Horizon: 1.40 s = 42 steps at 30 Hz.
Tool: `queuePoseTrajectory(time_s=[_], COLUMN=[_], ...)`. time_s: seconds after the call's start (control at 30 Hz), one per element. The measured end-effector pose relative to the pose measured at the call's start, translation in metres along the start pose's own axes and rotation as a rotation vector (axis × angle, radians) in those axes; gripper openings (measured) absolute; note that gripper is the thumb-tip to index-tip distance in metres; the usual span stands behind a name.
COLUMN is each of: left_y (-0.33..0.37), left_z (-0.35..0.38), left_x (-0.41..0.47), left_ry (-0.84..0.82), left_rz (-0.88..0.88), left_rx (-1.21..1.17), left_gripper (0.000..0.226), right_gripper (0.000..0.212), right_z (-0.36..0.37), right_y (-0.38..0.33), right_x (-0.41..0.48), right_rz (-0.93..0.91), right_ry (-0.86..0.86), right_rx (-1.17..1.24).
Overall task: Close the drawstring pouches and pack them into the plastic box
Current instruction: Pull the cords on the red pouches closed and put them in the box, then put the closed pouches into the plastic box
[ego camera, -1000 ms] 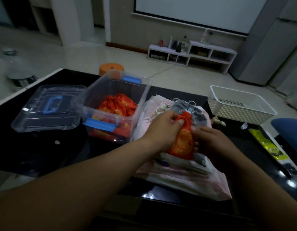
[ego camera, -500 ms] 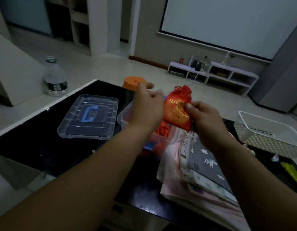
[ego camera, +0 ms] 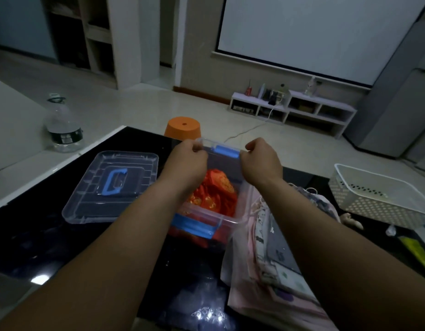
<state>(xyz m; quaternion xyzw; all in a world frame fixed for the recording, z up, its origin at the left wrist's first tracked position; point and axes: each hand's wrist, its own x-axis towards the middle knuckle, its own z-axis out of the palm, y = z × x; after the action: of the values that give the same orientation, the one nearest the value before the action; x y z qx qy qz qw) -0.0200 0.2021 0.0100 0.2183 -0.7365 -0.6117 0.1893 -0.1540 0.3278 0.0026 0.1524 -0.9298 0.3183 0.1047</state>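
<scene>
The clear plastic box [ego camera: 245, 198] with blue latches stands open on the black table, with red and gold pouches inside it. A red pouch [ego camera: 216, 185] shows between and below my hands, over the box. My left hand [ego camera: 187, 161] and my right hand [ego camera: 259, 163] are held apart above the box's far rim. Each has its fingers curled and its thumb pinched against them, apparently on the pouch's drawstring ends. The cords are too thin to make out. A stack of flat pink and grey fabric pouches [ego camera: 273, 247] lies right of the box.
The box's clear lid [ego camera: 111, 185] with a blue handle lies to the left of it. A white perforated basket [ego camera: 378, 194] stands at the right. An orange stool [ego camera: 182, 127] and a water bottle [ego camera: 63, 125] are beyond the table [ego camera: 39, 235].
The red pouch was lifted off the fabric stack and carried left over the box. My hands, which were close together on it, have moved apart.
</scene>
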Motion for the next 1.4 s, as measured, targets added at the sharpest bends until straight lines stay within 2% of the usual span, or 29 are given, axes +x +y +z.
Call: queuePoseTrajectory(time_s=[0.1, 0.2, 0.27, 0.4, 0.57, 0.7, 0.8, 0.87, 0.93, 1.03, 1.17, 1.27, 1.33, 1.4], left_y=[0.002, 0.006, 0.009, 0.015, 0.025, 0.015, -0.006, -0.022, -0.034, -0.043, -0.043, -0.041, -0.037, -0.033], left_z=[0.003, 0.01, 0.013, 0.033, 0.079, 0.125, 0.15, 0.158, 0.161, 0.163, 0.166, 0.172, 0.172, 0.167], left_x=[-0.001, -0.009, -0.018, -0.034, -0.052, -0.057, -0.057, -0.056, -0.055, -0.055, -0.059, -0.062, -0.065, -0.071], left_ry=[-0.006, 0.012, 0.007, -0.015, -0.139, -0.24, -0.322, -0.403, -0.472, -0.493, -0.437, -0.423, -0.421, -0.413], left_rz=[0.015, 0.037, 0.079, 0.223, 0.394, 0.403, 0.37, 0.259, 0.166, 0.148, 0.174, 0.125, -0.059, -0.312], left_rx=[0.03, 0.06, 0.113, 0.206, 0.292, 0.278, 0.536, 0.768, 0.937, 1.055, 0.998, 0.838, 0.524, 0.179], left_gripper=[0.034, 0.022, 0.022, 0.019, 0.026, 0.026, 0.023, 0.025, 0.04, 0.038, 0.031, 0.023, 0.004, 0.007], right_gripper=[0.018, 0.012, 0.013, 0.011, 0.016, 0.018, 0.023, 0.029, 0.025, 0.031, 0.031, 0.032, 0.025, 0.014], right_z=[-0.005, -0.018, -0.027, -0.059, -0.084, -0.086, -0.09, -0.093, -0.098, -0.1, -0.096, -0.103, -0.103, -0.101], right_y=[0.005, 0.018, 0.029, 0.068, 0.117, 0.153, 0.182, 0.198, 0.208, 0.21, 0.209, 0.209, 0.211, 0.215], right_x=[-0.023, -0.046, -0.057, -0.083, -0.098, -0.103, -0.104, -0.105, -0.108, -0.114, -0.117, -0.119, -0.121, -0.123], right_rz=[-0.129, -0.171, -0.177, -0.12, 0.019, 0.128, 0.276, 0.366, 0.417, 0.424, 0.502, 0.479, 0.457, 0.517], right_ry=[0.012, 0.027, 0.029, 0.021, 0.015, 0.005, -0.013, -0.075, -0.168, -0.339, -0.369, -0.374, -0.349, -0.226], right_rx=[0.049, 0.156, 0.19, 0.243, 0.25, 0.215, 0.107, 0.059, 0.0, -0.095, -0.009, -0.005, 0.015, 0.175])
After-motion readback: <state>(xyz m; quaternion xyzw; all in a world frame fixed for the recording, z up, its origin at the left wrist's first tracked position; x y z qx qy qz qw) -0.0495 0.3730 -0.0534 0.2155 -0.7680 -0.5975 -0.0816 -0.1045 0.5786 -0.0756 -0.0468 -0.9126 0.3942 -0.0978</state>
